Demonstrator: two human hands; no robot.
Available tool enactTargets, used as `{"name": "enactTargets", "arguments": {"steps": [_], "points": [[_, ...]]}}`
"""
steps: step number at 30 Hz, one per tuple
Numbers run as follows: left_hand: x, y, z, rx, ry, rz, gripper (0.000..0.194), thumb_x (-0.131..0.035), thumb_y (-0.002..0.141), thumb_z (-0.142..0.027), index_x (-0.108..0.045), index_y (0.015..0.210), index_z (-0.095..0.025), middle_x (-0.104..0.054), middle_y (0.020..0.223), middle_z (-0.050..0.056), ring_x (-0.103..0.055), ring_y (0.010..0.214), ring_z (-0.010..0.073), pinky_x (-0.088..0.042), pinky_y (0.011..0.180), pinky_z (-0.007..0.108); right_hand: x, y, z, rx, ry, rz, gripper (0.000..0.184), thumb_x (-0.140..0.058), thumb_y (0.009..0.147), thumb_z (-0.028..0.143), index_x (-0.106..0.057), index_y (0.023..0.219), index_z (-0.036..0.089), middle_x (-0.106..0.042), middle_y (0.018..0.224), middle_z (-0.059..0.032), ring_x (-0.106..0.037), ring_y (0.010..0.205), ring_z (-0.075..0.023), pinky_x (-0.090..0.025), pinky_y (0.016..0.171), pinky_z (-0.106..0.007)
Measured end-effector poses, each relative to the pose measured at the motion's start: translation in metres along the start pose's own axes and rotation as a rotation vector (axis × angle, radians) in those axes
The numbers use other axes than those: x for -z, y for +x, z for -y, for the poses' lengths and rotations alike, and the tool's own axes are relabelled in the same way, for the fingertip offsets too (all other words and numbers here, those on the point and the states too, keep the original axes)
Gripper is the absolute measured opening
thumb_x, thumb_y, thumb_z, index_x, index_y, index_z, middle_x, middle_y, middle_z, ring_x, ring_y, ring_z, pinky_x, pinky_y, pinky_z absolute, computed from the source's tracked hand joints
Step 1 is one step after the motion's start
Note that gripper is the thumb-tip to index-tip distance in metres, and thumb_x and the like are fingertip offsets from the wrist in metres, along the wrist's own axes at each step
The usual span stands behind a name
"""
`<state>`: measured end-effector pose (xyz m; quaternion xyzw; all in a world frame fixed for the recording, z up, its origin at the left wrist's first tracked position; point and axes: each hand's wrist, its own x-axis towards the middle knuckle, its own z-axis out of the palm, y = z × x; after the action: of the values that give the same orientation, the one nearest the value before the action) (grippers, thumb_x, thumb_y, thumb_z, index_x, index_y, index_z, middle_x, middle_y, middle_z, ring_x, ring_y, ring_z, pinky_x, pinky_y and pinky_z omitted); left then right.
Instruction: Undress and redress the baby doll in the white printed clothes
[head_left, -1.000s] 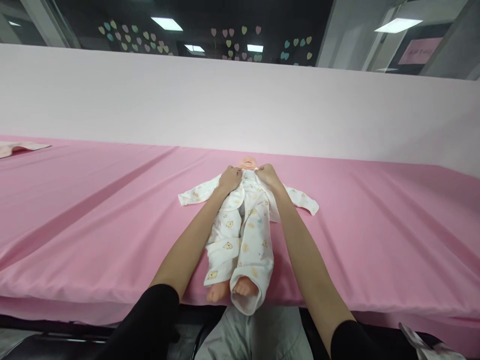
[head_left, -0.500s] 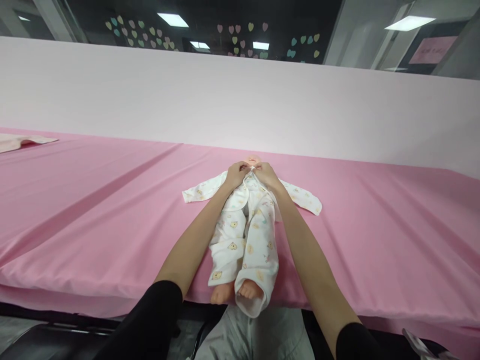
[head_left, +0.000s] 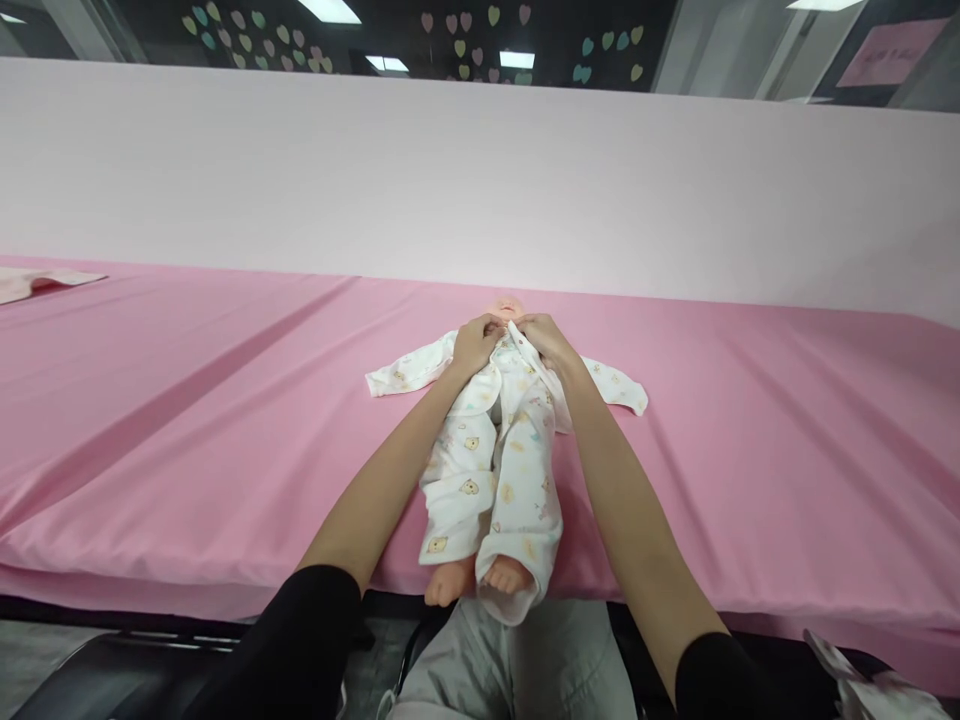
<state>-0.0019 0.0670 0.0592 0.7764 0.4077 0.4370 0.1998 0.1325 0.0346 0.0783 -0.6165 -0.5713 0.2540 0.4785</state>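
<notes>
Doll [head_left: 508, 309] lies, legs in trousers [head_left: 523, 480] (feet [head_left: 450, 582] out), both hands [head_left: 475, 345] [head_left: 549, 342] at collar [head_left: 514, 330].

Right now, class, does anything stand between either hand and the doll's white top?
Nothing visible does. The left hand and right hand are both at the neckline of the white top, below the doll's head. Their fingertips are too small to judge.

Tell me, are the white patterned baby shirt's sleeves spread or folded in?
Spread: the white patterned sleeves reach out sideways on the pink cloth.
</notes>
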Motion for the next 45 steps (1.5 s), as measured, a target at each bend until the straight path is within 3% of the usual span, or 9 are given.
{"name": "enactTargets", "arguments": {"steps": [3,8,14,19,25,31,36,40,45], "points": [[0.0,0.0,0.001,0.02,-0.009,-0.009,0.02,-0.055,0.078,-0.025,-0.066,0.091,-0.015,-0.069,0.086,0.004,-0.061,0.08,0.0155,-0.043,0.074,0.025,0.0,0.0,-0.002,-0.001,0.016,0.047,0.015,-0.052,0.074,0.021,-0.064,0.08,0.014,-0.066,0.079,-0.0039,-0.06,0.075,-0.014,-0.047,0.069,-0.024],[0.001,-0.002,-0.002,0.023,0.026,-0.003,0.022,-0.052,0.078,-0.023,-0.068,0.091,-0.017,-0.071,0.086,0.003,-0.063,0.081,0.0157,-0.044,0.073,0.024,-0.004,-0.002,0.0,0.055,-0.162,-0.021,0.01,-0.059,0.074,0.024,-0.061,0.076,0.015,-0.065,0.098,-0.0071,-0.058,0.098,-0.0175,-0.042,0.088,-0.027],[0.001,-0.003,-0.002,0.049,0.06,-0.039,0.027,-0.05,0.082,-0.035,-0.07,0.089,-0.019,-0.071,0.087,0.004,-0.063,0.083,0.0183,-0.044,0.073,0.026,-0.013,-0.009,0.01,0.075,-0.449,-0.069,0.008,-0.051,0.079,0.018,-0.059,0.08,0.017,-0.064,0.096,-0.0079,-0.057,0.099,-0.0204,-0.042,0.087,-0.028],[0.001,-0.002,-0.003,0.078,0.027,-0.011,0.019,-0.056,0.078,-0.028,-0.07,0.085,-0.016,-0.072,0.086,0.005,-0.065,0.079,0.0171,-0.046,0.073,0.025,-0.014,-0.009,0.008,0.068,-0.354,-0.066,0.006,-0.054,0.077,0.017,-0.057,0.072,0.018,-0.064,0.094,-0.007,-0.056,0.102,-0.0211,-0.04,0.09,-0.03],[0.0,0.002,0.0,0.158,-0.061,0.018,0.017,-0.056,0.078,-0.023,-0.067,0.084,-0.012,-0.071,0.085,0.009,-0.065,0.078,0.0161,-0.048,0.074,0.025,-0.014,0.001,-0.007,-0.013,-0.169,-0.037,0.006,-0.056,0.072,0.021,-0.059,0.073,0.016,-0.064,0.079,-0.0006,-0.059,0.079,-0.0134,-0.044,0.072,-0.021],[-0.002,0.001,0.002,0.082,-0.152,0.051,0.015,-0.059,0.073,-0.017,-0.066,0.085,-0.011,-0.071,0.088,0.008,-0.064,0.075,0.0134,-0.049,0.074,0.023,-0.016,0.002,-0.01,-0.125,-0.091,-0.053,0.019,-0.047,0.074,0.017,-0.062,0.084,0.011,-0.054,0.052,0.0011,-0.049,0.048,-0.0098,-0.038,0.05,-0.019],[0.015,0.0,-0.013,0.014,0.038,0.168,0.022,-0.055,0.069,-0.012,-0.07,0.085,-0.013,-0.07,0.085,0.006,-0.063,0.077,0.0166,-0.048,0.076,0.026,0.0,-0.011,0.011,-0.085,-0.183,-0.045,0.009,-0.055,0.071,0.018,-0.062,0.069,0.014,-0.057,0.056,-0.0006,-0.053,0.057,-0.0111,-0.038,0.056,-0.02],[0.036,-0.001,-0.032,0.04,0.129,0.32,0.024,-0.051,0.067,-0.012,-0.07,0.08,-0.014,-0.07,0.085,0.006,-0.062,0.076,0.0181,-0.047,0.072,0.027,0.018,-0.028,0.04,-0.016,-0.454,0.152,0.018,-0.068,0.065,0.027,-0.059,0.055,0.016,-0.056,0.057,-0.0013,-0.052,0.059,-0.0136,-0.037,0.056,-0.023],[0.053,-0.003,-0.042,0.112,0.102,0.488,0.019,-0.053,0.067,-0.018,-0.069,0.079,-0.013,-0.066,0.072,0.006,-0.055,0.056,0.0145,-0.042,0.055,0.026,0.018,-0.037,0.053,0.039,-0.684,0.203,0.007,-0.064,0.065,0.011,-0.063,0.058,0.014,-0.063,0.07,-0.0062,-0.057,0.069,-0.0174,-0.039,0.062,-0.026]]}}
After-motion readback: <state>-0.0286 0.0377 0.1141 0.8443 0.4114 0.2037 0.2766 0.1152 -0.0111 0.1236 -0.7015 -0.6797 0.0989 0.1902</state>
